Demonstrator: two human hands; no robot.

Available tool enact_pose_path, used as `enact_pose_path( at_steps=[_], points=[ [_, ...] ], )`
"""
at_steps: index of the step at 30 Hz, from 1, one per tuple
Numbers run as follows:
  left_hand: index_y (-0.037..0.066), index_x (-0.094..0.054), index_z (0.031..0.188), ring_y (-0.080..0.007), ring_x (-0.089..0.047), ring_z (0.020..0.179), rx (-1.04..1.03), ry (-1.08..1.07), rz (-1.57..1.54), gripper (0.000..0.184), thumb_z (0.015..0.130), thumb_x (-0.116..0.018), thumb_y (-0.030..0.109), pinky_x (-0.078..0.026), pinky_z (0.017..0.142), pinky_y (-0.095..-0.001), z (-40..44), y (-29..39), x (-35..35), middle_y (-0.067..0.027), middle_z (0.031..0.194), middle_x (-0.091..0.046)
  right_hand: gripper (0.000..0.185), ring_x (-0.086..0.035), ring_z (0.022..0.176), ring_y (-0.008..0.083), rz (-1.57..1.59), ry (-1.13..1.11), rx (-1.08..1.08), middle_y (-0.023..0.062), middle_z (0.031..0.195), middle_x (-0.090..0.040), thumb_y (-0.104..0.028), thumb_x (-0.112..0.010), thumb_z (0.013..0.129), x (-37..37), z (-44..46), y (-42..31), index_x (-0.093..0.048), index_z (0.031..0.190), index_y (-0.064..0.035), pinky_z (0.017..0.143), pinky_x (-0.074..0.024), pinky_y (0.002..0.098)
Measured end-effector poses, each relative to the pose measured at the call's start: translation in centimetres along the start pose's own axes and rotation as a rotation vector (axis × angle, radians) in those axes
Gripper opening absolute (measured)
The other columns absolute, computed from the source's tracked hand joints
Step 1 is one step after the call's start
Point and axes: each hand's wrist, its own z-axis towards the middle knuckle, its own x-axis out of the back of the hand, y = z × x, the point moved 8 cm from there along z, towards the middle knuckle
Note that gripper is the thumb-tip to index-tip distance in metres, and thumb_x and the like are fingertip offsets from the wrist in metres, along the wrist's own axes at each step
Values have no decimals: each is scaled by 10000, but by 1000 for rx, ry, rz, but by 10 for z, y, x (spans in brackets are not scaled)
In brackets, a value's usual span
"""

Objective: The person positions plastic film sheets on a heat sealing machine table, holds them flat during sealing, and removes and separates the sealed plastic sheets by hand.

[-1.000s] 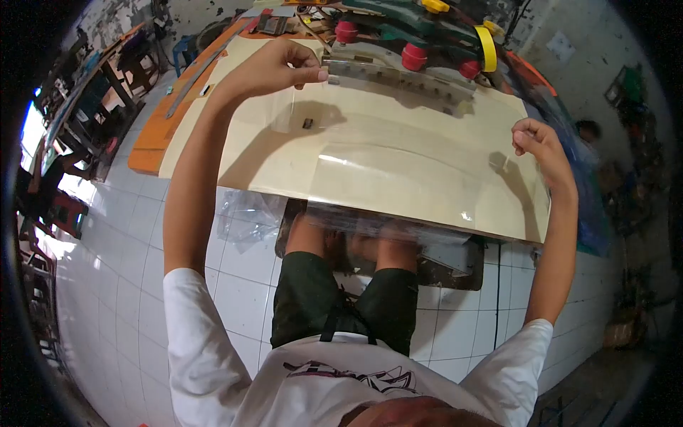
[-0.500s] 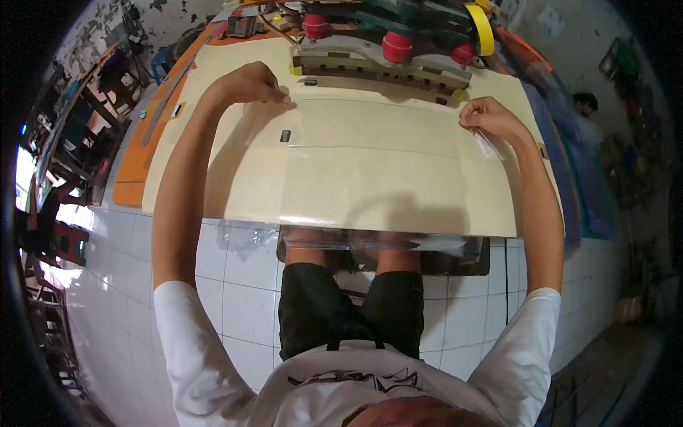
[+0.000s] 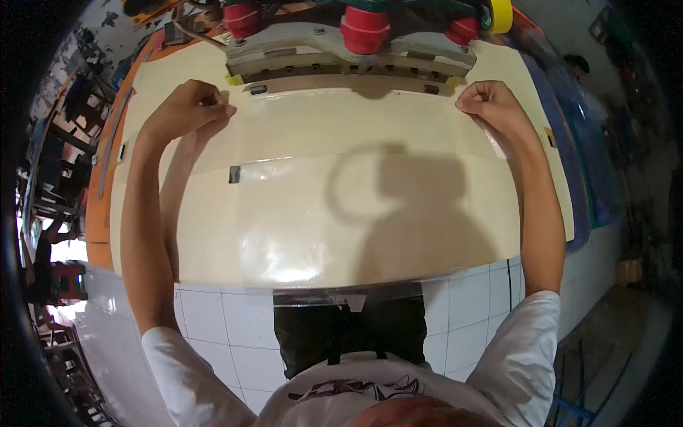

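Observation:
A clear plastic sheet [image 3: 334, 128] lies over the cream board [image 3: 206, 235], its far edge close to the metal bar [image 3: 348, 60] of the machine. At the sheet's far left corner my left hand [image 3: 188, 110] is closed, thumb and finger pinching the film. My right hand [image 3: 494, 110] pinches the far right corner, with a glossy strip of film showing below its fingers. Small dark blocks [image 3: 258, 90] [image 3: 431, 89] sit on the board just before the bar. Another dark piece [image 3: 234, 174] lies nearer, beside a crosswise film edge.
Red knobs [image 3: 366, 30] and a yellow tape roll [image 3: 501, 16] stand over the bar. A metal ruler [image 3: 114, 146] rests on the orange surface [image 3: 98, 231] at left. Blue plastic [image 3: 573, 164] hangs at right. A person's head [image 3: 578, 65] shows at the far right.
The raised, curved film now lies flatter. My right hand has moved inward and toward the bar, and now pinches the corner. The view has shifted closer to the machine.

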Motion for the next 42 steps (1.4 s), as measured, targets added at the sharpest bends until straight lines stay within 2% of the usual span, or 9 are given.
enact_pose_path(
  at_steps=[3, 6, 14, 16, 19, 21, 35, 37, 42],
  points=[
    [-4, -655, 778, -158, -557, 652, 39, 102, -25, 330, 797, -734, 316, -453, 639, -323, -4, 0, 3, -83, 695, -621, 174, -538, 564, 81, -27, 73, 0, 10, 652, -608, -148, -773, 764, 1, -3, -6, -672, 794, -9, 528, -427, 239],
    [1, -659, 779, -162, -568, 665, 127, 6, -16, 324, 799, -728, 317, -455, 646, -316, -1, -4, 0, -84, 724, -630, 177, -536, 567, 73, -28, 108, -16, 2, 656, -609, -140, -784, 754, 3, -3, -6, -674, 797, -8, 527, -422, 239],
    [19, -640, 746, -134, -559, 654, 94, 33, -101, 286, 800, -732, 284, -440, 633, -289, 0, -2, 0, -57, 714, -628, 178, -519, 588, 61, -10, 127, 3, -15, 669, -598, -142, -794, 748, 4, 2, -3, -679, 790, -13, 548, -416, 221],
    [35, -578, 775, -126, -577, 714, 122, -31, -80, 289, 851, -737, 264, -468, 685, -289, 2, -7, -4, -40, 733, -606, 179, -520, 592, 62, 19, 125, -12, -11, 675, -600, -141, -795, 747, 4, 3, -1, -681, 789, -10, 553, -416, 218],
    [27, -635, 736, -128, -557, 670, 104, 64, -165, 263, 805, -728, 263, -439, 653, -283, -2, -4, -1, -46, 709, -625, 185, -539, 605, 69, -10, 122, -2, 5, 692, -617, -133, -795, 746, 5, 6, 2, -682, 801, 3, 568, -428, 215],
    [29, -631, 733, -127, -557, 680, 103, 67, -166, 260, 808, -725, 259, -439, 662, -282, -3, -2, -1, -45, 708, -624, 197, -555, 623, 76, 74, 127, -7, 14, 698, -624, -129, -796, 743, 3, 4, 1, -681, 817, 13, 591, -445, 214],
    [35, -619, 741, -115, -562, 694, 121, 39, -191, 248, 818, -727, 244, -449, 693, -269, -2, -6, -2, -32, 698, -618, 177, -573, 623, 80, 71, 135, -46, 28, 710, -642, -102, -789, 744, 4, 4, 0, -679, 820, 13, 600, -466, 214],
    [46, -576, 797, -99, -567, 705, 106, -5, -132, 247, 879, -712, 236, -467, 641, -273, 1, -10, -3, -31, 740, -605, 177, -576, 624, 81, 88, 131, -35, 30, 708, -644, -102, -788, 745, 5, 7, 2, -679, 823, 12, 602, -470, 214],
    [42, -621, 740, -117, -563, 682, 68, 63, -161, 251, 822, -724, 256, -462, 672, -285, -3, -4, -2, -34, 701, -617, 169, -596, 667, 92, 76, 133, -91, 48, 761, -658, -93, -771, 756, 2, -1, -7, -677, 842, 18, 620, -479, 226]
  ],
)
